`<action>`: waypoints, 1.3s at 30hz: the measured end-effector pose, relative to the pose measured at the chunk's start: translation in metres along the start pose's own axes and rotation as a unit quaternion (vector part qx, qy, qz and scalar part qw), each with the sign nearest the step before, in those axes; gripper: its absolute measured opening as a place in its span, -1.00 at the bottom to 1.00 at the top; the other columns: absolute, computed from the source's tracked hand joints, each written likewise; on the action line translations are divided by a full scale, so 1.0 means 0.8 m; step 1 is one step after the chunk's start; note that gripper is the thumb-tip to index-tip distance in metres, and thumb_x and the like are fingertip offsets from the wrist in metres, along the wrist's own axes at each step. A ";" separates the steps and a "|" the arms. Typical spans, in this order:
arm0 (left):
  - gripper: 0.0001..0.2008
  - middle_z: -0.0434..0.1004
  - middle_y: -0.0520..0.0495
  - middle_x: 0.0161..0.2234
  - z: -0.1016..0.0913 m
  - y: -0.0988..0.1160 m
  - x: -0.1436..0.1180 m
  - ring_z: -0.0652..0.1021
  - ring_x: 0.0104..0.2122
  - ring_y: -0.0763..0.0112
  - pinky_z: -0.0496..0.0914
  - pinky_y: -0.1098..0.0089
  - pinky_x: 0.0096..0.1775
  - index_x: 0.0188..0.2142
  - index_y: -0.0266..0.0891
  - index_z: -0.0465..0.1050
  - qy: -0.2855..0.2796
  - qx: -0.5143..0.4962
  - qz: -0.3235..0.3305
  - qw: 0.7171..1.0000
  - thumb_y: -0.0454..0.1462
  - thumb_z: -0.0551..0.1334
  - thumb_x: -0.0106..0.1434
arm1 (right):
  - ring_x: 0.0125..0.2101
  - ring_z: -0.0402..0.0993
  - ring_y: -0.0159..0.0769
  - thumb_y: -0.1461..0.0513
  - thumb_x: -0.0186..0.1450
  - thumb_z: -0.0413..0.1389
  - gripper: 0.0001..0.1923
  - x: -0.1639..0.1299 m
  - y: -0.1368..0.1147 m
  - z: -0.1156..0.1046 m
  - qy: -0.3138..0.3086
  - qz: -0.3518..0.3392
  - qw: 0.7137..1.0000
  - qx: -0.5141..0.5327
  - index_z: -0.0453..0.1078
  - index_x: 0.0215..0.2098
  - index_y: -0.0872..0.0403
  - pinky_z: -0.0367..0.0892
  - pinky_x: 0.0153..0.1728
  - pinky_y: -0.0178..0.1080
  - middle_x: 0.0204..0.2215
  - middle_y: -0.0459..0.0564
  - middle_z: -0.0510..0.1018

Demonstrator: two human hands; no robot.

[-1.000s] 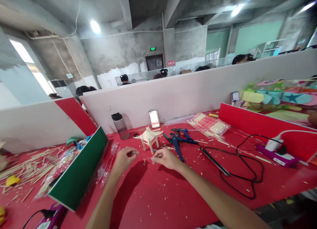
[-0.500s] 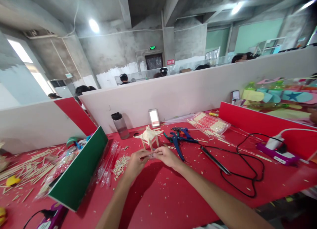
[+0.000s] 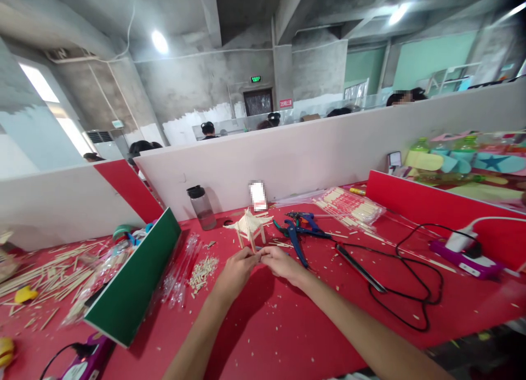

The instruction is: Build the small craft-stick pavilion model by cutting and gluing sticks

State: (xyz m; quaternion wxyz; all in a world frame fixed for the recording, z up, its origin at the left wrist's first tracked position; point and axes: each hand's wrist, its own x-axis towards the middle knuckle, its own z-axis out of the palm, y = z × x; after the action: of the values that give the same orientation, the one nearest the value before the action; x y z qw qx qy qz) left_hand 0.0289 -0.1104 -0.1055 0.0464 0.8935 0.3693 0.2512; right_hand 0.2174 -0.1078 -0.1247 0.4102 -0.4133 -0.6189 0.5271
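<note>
My left hand [image 3: 239,266] and my right hand [image 3: 281,264] meet in front of a small pavilion model [image 3: 249,226] made of pale wooden sticks, with a pointed roof on thin legs. Fingers of both hands are pinched together at their tips. Whatever they hold is too small or too covered to make out. The model stands upright on the red table [image 3: 263,325], just beyond my fingertips. To the left lies a heap of short cut stick pieces [image 3: 204,273]. Right of the model are blue-handled pliers [image 3: 296,240] and a blue glue gun [image 3: 306,221].
A dark-lidded bottle [image 3: 202,207] and a phone [image 3: 258,196] stand by the white partition [image 3: 320,155]. Green [image 3: 135,278] and red [image 3: 435,221] dividers flank the table. Packs of sticks [image 3: 349,205], a black cable [image 3: 441,278] and a purple power strip [image 3: 466,259] lie at right.
My left hand has turned slightly, its fingers closing in beside the right hand's fingertips. The view has shifted a little; the pavilion model stays in place.
</note>
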 end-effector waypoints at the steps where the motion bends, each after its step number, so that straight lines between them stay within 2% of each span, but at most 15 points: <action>1: -0.68 0.59 -0.14 -0.23 -0.001 0.001 0.000 0.59 -0.31 0.34 0.44 0.45 -0.23 0.01 -0.12 0.61 -0.003 0.009 0.001 1.000 -0.33 0.11 0.43 | -0.68 0.13 -0.45 0.16 0.29 0.08 -0.80 0.000 0.000 -0.001 -0.003 0.015 1.000 0.013 0.48 -0.24 0.08 0.08 -0.58 -0.36 -0.68 -0.24 0.30; 3: -0.68 0.60 -0.15 -0.21 -0.003 0.003 0.001 0.60 -0.30 0.33 0.44 0.45 -0.22 -0.01 -0.12 0.63 -0.003 0.007 -0.005 1.000 -0.32 0.11 0.42 | -0.72 -0.05 -0.50 0.16 0.27 0.10 -0.81 -0.001 -0.001 -0.002 -0.016 0.046 0.998 0.044 0.47 -0.22 0.08 -0.07 -0.63 -0.37 -0.72 -0.31 0.16; 5: -0.70 0.63 -0.14 -0.18 -0.006 0.005 0.003 0.61 -0.27 0.32 0.45 0.45 -0.19 -0.07 -0.11 0.66 0.004 -0.030 -0.029 0.999 -0.33 0.16 0.36 | -0.73 -0.12 -0.51 0.16 0.25 0.13 -0.80 -0.001 -0.004 -0.003 -0.034 0.067 0.995 0.070 0.47 -0.20 0.08 -0.15 -0.65 -0.37 -0.72 -0.34 0.09; 8: -0.74 0.67 -0.11 -0.20 -0.014 0.004 0.006 0.62 -0.28 0.32 0.47 0.43 -0.15 -0.19 -0.10 0.69 0.015 -0.086 -0.072 0.994 -0.35 0.21 0.28 | -0.71 -0.15 -0.52 0.15 0.23 0.15 -0.76 -0.002 -0.011 -0.003 -0.053 0.080 0.990 0.103 0.49 -0.17 0.09 -0.20 -0.64 -0.37 -0.71 -0.34 0.12; 10: -0.77 0.68 -0.09 -0.23 -0.021 -0.004 0.006 0.62 -0.31 0.33 0.48 0.43 -0.17 -0.22 -0.12 0.69 0.024 -0.099 -0.088 0.991 -0.34 0.23 0.25 | -0.71 -0.16 -0.53 0.16 0.22 0.18 -0.71 -0.004 -0.016 -0.002 -0.059 0.081 0.988 0.117 0.51 -0.12 0.10 -0.22 -0.64 -0.36 -0.69 -0.31 0.23; 12: -0.78 0.70 -0.10 -0.25 -0.033 -0.020 0.003 0.63 -0.29 0.30 0.49 0.42 -0.19 -0.21 -0.16 0.68 0.041 -0.099 -0.106 0.989 -0.32 0.25 0.22 | -0.70 -0.15 -0.54 0.17 0.21 0.20 -0.65 -0.007 -0.022 -0.001 -0.057 0.081 0.987 0.129 0.50 -0.05 0.10 -0.23 -0.64 -0.35 -0.60 -0.20 0.45; 14: -0.78 0.71 -0.13 -0.24 -0.049 -0.044 -0.005 0.64 -0.25 0.26 0.50 0.37 -0.16 -0.23 -0.19 0.68 0.065 -0.091 -0.134 0.985 -0.27 0.23 0.23 | -0.69 -0.15 -0.56 0.18 0.23 0.19 -0.61 -0.009 -0.026 -0.001 -0.053 0.080 0.986 0.140 0.49 0.01 0.09 -0.24 -0.65 -0.34 -0.36 -0.04 0.65; 16: -0.75 0.72 -0.15 -0.23 -0.068 -0.071 -0.016 0.65 -0.23 0.23 0.50 0.34 -0.14 -0.24 -0.21 0.67 0.089 -0.076 -0.170 0.978 -0.19 0.23 0.23 | -0.69 -0.14 -0.57 0.18 0.25 0.18 -0.62 -0.011 -0.029 -0.003 -0.051 0.075 0.986 0.141 0.49 0.02 0.08 -0.24 -0.66 -0.34 -0.13 0.08 0.68; 18: -0.72 0.73 -0.15 -0.25 -0.087 -0.097 -0.029 0.66 -0.26 0.19 0.50 0.31 -0.15 -0.25 -0.21 0.67 0.101 -0.055 -0.210 0.971 -0.13 0.24 0.21 | -0.69 -0.14 -0.57 0.17 0.26 0.18 -0.65 -0.011 -0.029 -0.005 -0.052 0.065 0.988 0.130 0.51 -0.01 0.07 -0.23 -0.67 -0.34 -0.05 0.10 0.67; 22: -0.69 0.74 -0.14 -0.24 -0.108 -0.132 -0.051 0.67 -0.24 0.12 0.49 0.32 -0.15 -0.28 -0.21 0.67 0.091 -0.029 -0.261 0.961 -0.08 0.25 0.14 | -0.70 -0.10 -0.57 0.13 0.26 0.17 -0.69 -0.008 -0.023 -0.007 -0.054 0.028 0.993 0.103 0.54 -0.09 0.09 -0.15 -0.68 -0.38 -0.13 0.08 0.70; 26: -0.75 0.75 -0.11 -0.31 -0.106 -0.143 -0.062 0.68 -0.29 0.09 0.49 0.33 -0.22 -0.36 -0.16 0.67 0.047 -0.027 -0.285 0.957 -0.09 0.29 0.07 | -0.64 0.17 -0.49 0.07 0.24 0.20 -0.71 -0.004 -0.018 -0.008 -0.046 -0.006 0.997 0.066 0.56 -0.21 0.11 -0.01 -0.64 -0.40 -0.31 0.03 0.71; 30: -0.68 0.75 -0.13 -0.24 -0.104 -0.149 -0.064 0.69 -0.22 0.05 0.49 0.32 -0.17 -0.25 -0.16 0.68 0.031 -0.026 -0.291 0.956 -0.06 0.29 0.10 | -0.52 0.37 -0.40 0.06 0.22 0.25 -0.74 -0.005 -0.020 -0.008 -0.038 -0.015 0.998 0.054 0.54 -0.28 0.09 0.14 -0.52 -0.37 -0.36 -0.01 0.68; 35: -0.66 0.73 -0.17 -0.16 -0.107 -0.157 -0.066 0.67 -0.12 0.02 0.46 0.27 -0.05 -0.22 -0.19 0.67 0.019 -0.017 -0.293 0.956 -0.09 0.21 0.18 | -0.53 0.34 -0.39 0.06 0.24 0.26 -0.74 -0.008 -0.023 -0.010 -0.023 -0.022 0.999 0.038 0.50 -0.44 0.08 0.15 -0.46 -0.35 -0.52 -0.09 0.58; 39: -0.70 0.73 -0.15 -0.15 -0.101 -0.163 -0.070 0.67 -0.13 0.11 0.45 0.34 -0.07 -0.18 -0.17 0.62 0.009 -0.003 -0.298 0.955 -0.15 0.18 0.19 | -0.57 0.27 -0.42 0.07 0.30 0.18 -0.73 -0.007 -0.021 -0.013 -0.030 -0.023 0.999 0.029 0.56 -0.39 0.09 0.10 -0.50 -0.34 -0.46 -0.06 0.62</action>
State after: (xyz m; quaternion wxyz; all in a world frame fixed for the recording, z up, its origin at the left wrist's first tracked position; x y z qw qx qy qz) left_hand -0.1269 -0.0625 -0.0932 0.1190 0.7407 0.6180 0.2349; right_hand 0.2274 -0.1117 -0.1077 0.4152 -0.3708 -0.6250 0.5473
